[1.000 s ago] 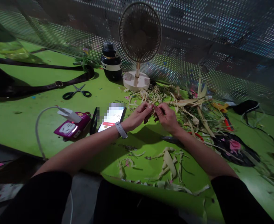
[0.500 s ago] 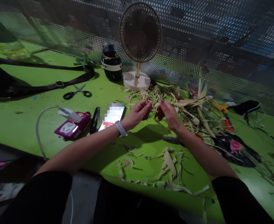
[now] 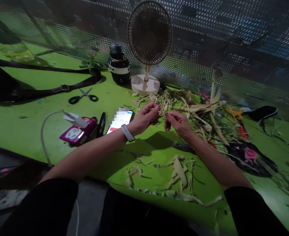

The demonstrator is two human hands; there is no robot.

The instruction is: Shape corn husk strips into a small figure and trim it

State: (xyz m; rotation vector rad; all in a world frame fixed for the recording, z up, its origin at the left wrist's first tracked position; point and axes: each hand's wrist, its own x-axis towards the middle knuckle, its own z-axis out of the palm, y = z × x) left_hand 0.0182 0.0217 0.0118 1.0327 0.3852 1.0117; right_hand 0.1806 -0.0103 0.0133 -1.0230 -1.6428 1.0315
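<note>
My left hand (image 3: pixel 148 115), with a watch (image 3: pixel 127 132) on its wrist, is closed with thumb and fingers pinched together above the green table (image 3: pixel 144 168). Facing it, a small gap away, my right hand (image 3: pixel 178 123) is also closed in a pinch. A thin pale strip seems to run between the fingertips, too small to name. Just beyond the hands lies a heap of pale dried plant strips (image 3: pixel 167 100). Below them, loose broad strips (image 3: pixel 179 172) lie near the table's front edge. A dark-bladed tool (image 3: pixel 182 147) lies partly under my right forearm.
A fan (image 3: pixel 145 84) and a black bottle (image 3: pixel 119 67) stand at the back by the perforated panel. To the left are scissors (image 3: pixel 83 95), a lit phone (image 3: pixel 121 120) and a purple power socket (image 3: pixel 79 131) with a cable. On the right lies a black piece with a pink flower (image 3: pixel 250 154).
My right hand has turned, its fingers curling inward and lowering slightly. My left hand stays pinched in nearly the same place. The whole view has shifted a little.
</note>
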